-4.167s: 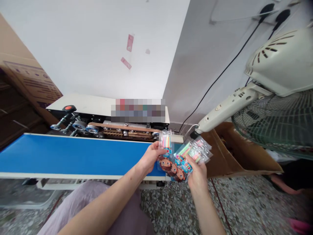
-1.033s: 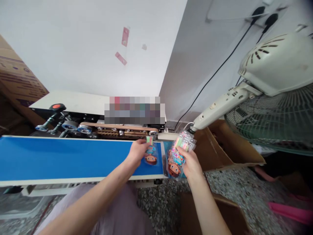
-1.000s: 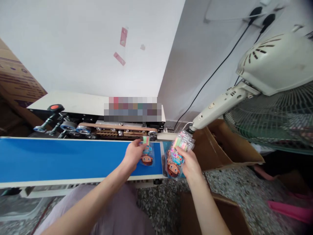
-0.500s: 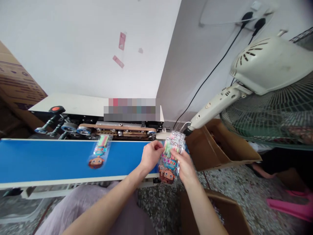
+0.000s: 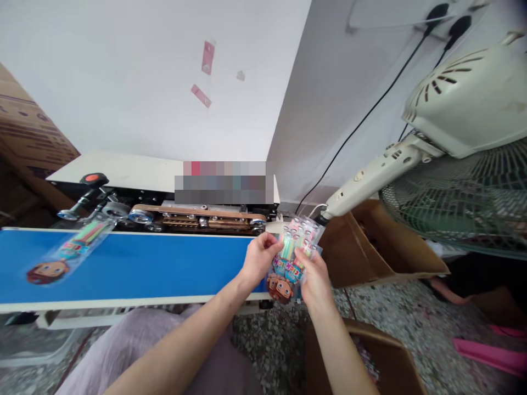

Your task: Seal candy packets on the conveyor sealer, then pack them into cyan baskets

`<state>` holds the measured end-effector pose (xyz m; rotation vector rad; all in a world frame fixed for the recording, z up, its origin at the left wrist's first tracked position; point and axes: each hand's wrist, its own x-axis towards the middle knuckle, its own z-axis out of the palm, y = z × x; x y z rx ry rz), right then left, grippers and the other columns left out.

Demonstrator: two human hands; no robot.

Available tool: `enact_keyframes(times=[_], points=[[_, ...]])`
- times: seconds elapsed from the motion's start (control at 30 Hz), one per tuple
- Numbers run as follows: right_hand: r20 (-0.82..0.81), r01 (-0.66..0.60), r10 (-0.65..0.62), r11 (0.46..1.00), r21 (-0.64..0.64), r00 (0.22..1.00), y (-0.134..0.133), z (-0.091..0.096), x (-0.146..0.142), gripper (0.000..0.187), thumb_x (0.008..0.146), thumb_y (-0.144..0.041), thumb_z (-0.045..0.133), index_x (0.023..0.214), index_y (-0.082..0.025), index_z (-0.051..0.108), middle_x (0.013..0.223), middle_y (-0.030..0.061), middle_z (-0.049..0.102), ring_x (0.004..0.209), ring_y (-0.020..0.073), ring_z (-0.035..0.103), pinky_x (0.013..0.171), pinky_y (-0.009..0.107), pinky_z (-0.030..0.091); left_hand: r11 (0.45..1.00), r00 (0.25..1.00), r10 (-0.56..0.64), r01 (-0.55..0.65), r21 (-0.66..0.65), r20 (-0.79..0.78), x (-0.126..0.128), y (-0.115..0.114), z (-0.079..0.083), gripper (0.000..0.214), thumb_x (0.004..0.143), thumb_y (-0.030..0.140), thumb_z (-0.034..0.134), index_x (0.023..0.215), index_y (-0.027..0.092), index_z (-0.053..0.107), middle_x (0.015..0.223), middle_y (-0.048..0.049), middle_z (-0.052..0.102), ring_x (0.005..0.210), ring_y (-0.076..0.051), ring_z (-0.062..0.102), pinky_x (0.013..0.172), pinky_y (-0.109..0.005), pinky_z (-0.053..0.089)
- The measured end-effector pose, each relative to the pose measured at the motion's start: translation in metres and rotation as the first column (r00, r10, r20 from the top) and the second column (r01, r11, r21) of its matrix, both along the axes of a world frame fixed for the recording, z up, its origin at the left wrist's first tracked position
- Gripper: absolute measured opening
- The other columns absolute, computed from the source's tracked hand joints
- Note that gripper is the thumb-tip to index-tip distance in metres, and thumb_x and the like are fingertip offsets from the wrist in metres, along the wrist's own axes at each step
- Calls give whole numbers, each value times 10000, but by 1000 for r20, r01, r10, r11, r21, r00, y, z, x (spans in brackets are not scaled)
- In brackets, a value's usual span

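Note:
My right hand (image 5: 315,277) grips a small stack of clear packets (image 5: 290,263) printed with a cartoon face and filled with coloured sticks. My left hand (image 5: 258,259) pinches the top edge of the front packet in that stack, just past the right end of the blue conveyor belt (image 5: 144,263). One more packet (image 5: 66,253) lies on the belt at its far left, tilted, its open end by the sealing machine (image 5: 177,206) that runs along the belt's far side.
An open cardboard box (image 5: 382,247) stands right of the belt under a white standing fan (image 5: 453,142). Another brown box (image 5: 370,356) sits on the speckled floor by my right arm. Stacked cartons (image 5: 28,137) rise at the left. Cables run up the wall.
The packet I laid on the belt a second ago has travelled left to the belt's far end. My left hand came back to the stack and now pinches its front packet.

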<state>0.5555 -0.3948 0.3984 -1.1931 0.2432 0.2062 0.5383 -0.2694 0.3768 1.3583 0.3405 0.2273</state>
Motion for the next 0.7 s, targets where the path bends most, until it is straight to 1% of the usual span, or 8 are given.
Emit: enact_keyframes(times=[0.1,0.23,0.37,0.43,0.57,0.63,0.7], points=[[7,27,-27,999,-16,1000,-7,-5,2,459,519,-327,885,905,-181,684,810,13,741,697,186,665,664,306,532,1000,1000,10,-10,-12,-12,1,-2,-3,248,709,406,659,667,170,594,624,18,550,599,-118,434,551,-231,334],[12,76,-76,997,-18,997,-10,-9,4,457,508,-326,883,893,-181,682,799,3,736,696,178,661,651,293,528,999,999,38,-38,-19,-23,1,-6,-1,248,727,409,624,685,165,637,623,18,549,593,-119,425,554,-234,330],[-18,168,-169,985,-42,985,-9,-8,6,459,457,-309,898,832,-171,671,668,-29,696,576,132,599,567,250,489,997,998,63,-64,-30,-29,2,-6,0,274,766,416,584,752,161,683,648,5,574,604,-129,436,564,-238,340],[-2,151,-151,988,-37,989,-9,-7,6,450,474,-316,897,833,-175,666,684,-25,700,594,139,608,584,257,493,997,998,61,-62,-45,-28,2,-6,1,273,775,415,580,781,164,689,664,4,586,610,-131,446,572,-236,352],[48,19,-18,999,-29,999,-8,-4,3,470,542,-345,879,927,-190,659,808,2,731,709,188,660,694,322,527,998,1000,18,-19,-59,-17,1,-10,3,242,758,399,621,698,170,671,636,14,559,607,-128,443,555,-226,345],[61,10,-8,999,-36,998,-8,-3,3,489,539,-335,883,945,-189,653,821,4,733,711,189,663,711,329,529,998,1000,6,-7,-68,-8,1,-13,5,231,749,388,634,685,170,679,647,12,571,619,-129,456,561,-225,352],[62,30,-29,1000,-6,998,-7,-3,2,506,541,-320,882,970,-192,647,853,8,740,727,190,672,721,332,537,996,1000,28,-28,-81,-4,2,-15,7,234,755,389,624,719,170,697,663,11,588,624,-128,461,571,-224,355]])
